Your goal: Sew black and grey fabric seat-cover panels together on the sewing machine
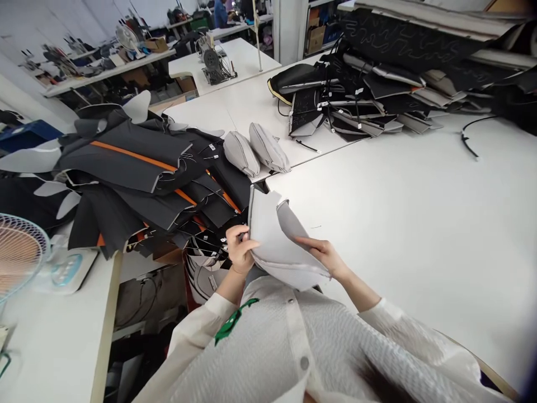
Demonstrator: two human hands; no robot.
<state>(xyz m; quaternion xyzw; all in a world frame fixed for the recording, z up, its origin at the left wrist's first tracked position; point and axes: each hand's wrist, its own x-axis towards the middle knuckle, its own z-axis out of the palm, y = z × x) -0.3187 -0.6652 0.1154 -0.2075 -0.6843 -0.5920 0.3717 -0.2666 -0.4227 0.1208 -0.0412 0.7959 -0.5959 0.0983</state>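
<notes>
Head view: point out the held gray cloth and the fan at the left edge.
Gray cloth [271, 238]: head view, on its pale inner panel.
Fan [20, 257]: head view, on its round cage.

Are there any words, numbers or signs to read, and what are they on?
None can be read.
Small white tags on the dark grey fabric pile with orange strips: too small.
Little white labels on the black fabric pile: too small.
Light blue panel on the white plastic fan base: too blurred.

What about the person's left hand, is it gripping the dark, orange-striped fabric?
No, the left hand holds the light gray piece, while the dark, orange-striped fabric lies piled off to the left.
</notes>
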